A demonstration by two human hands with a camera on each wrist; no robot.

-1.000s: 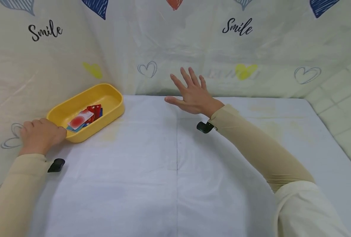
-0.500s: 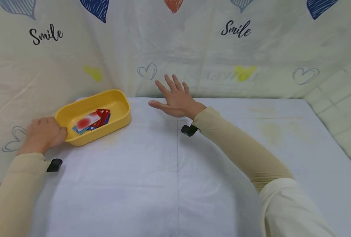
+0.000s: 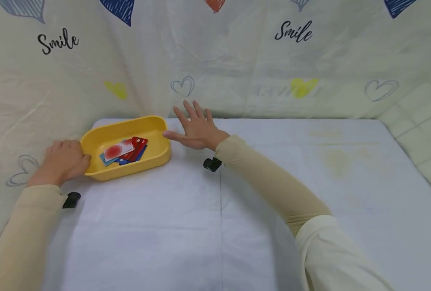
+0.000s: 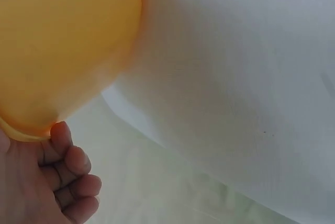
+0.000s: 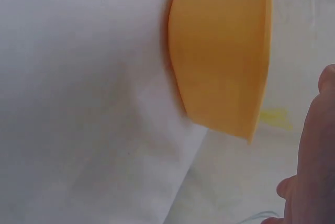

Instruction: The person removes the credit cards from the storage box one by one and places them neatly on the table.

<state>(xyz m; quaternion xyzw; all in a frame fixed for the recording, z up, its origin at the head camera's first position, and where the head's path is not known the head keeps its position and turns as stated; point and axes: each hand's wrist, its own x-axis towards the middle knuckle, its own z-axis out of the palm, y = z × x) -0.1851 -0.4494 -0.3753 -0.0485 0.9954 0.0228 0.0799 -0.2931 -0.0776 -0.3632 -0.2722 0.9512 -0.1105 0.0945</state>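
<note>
A yellow plastic tray (image 3: 128,173) with rounded corners lies at the far left of the table. In it are several overlapping cards: a white one with a red circle (image 3: 115,152), a red one (image 3: 140,146) and blue ones beneath. My left hand (image 3: 64,161) grips the tray's left end, its fingers curled at the rim in the left wrist view. Beside the tray's right end, my right hand (image 3: 197,129) is spread with straight fingers and holds nothing. Its thumb tip lines up with the tray's rim; whether they touch I cannot tell.
A white cloth (image 3: 157,242) covers the table. Behind it hangs a pale sheet (image 3: 230,56) printed with hearts and "Smile". Pale tiles (image 3: 426,133) show past the table's right edge. A small black device (image 3: 212,164) sits at my right wrist, another (image 3: 71,200) at the left.
The tray with its cards has shifted right and turned more level with the table's back edge, my left hand moving along. My right hand has come left, up to the tray's right end.
</note>
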